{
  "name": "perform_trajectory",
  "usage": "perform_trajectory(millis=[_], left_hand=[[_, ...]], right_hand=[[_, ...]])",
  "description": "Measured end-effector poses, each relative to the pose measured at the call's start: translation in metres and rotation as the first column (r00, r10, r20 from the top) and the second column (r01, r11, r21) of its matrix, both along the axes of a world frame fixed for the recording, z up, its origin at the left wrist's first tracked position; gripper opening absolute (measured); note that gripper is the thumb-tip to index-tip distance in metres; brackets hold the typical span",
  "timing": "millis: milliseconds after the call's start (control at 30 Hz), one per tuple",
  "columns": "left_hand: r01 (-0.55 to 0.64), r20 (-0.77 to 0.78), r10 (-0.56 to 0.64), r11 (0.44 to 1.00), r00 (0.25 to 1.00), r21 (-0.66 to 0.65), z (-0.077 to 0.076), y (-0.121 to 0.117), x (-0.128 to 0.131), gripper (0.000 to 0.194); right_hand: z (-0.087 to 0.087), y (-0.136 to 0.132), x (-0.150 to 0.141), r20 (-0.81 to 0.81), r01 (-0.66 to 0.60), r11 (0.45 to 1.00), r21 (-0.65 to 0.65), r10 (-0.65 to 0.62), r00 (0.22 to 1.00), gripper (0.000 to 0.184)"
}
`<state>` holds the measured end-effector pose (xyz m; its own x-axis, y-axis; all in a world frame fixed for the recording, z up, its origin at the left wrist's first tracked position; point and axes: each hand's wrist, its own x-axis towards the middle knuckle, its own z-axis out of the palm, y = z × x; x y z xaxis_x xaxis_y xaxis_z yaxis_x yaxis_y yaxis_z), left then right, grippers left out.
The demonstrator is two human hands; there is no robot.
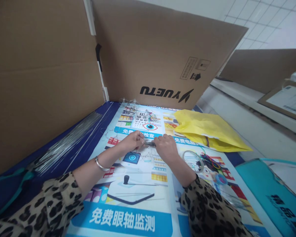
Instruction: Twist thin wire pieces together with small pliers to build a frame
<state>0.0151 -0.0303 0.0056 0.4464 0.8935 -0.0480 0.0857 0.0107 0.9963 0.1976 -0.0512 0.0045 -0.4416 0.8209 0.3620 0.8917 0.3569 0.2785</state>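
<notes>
My left hand is closed in a pinch above the printed sheet, on what looks like thin wire, hard to make out. Facing it, my right hand is wrapped round small pliers. Only their dark metal jaws show, pointing left and meeting the left fingertips; the handles are hidden in the fist. Fine wire strands appear just below the hands. On the left lies a long bundle of straight silvery wires. A coil of wire rests right of my right wrist, beside thin coloured cords.
A tangle of wire pieces lies at the back. Cardboard walls stand behind and left. To the right are a yellow bag and a teal box. Teal-handled cutters lie at the left edge. The printed sheet covers the table.
</notes>
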Motion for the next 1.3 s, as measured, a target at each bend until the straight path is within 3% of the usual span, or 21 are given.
perform_trajectory(millis=[367,600,1033,1167,1300], left_hand=[[-0.051,0.044,0.051,0.999,0.998,-0.018,0.0,0.004,-0.003,0.021],[-0.037,0.045,0.037,0.999,0.998,-0.003,0.0,0.006,-0.005,0.02],[-0.025,0.009,0.025,1.0,1.0,0.004,0.0,0.005,-0.005,0.018],[-0.062,-0.086,0.078,0.984,0.993,0.169,-0.004,0.006,-0.003,0.01],[-0.112,-0.241,0.234,0.894,0.942,0.433,-0.003,0.003,-0.001,0.01]], right_hand=[[0.001,0.004,0.015,-0.078,-0.006,0.999,0.043,0.01,0.997,0.013],[0.0,0.008,0.018,-0.073,0.129,0.989,-0.065,-0.134,0.988,0.011],[0.005,0.007,0.016,-0.021,0.133,0.982,-0.137,-0.137,0.99,0.02],[0.011,0.005,0.017,-0.002,0.092,0.992,-0.083,-0.092,0.996,0.02],[0.021,0.0,0.014,0.021,0.065,0.997,-0.042,-0.064,0.998,0.019]])
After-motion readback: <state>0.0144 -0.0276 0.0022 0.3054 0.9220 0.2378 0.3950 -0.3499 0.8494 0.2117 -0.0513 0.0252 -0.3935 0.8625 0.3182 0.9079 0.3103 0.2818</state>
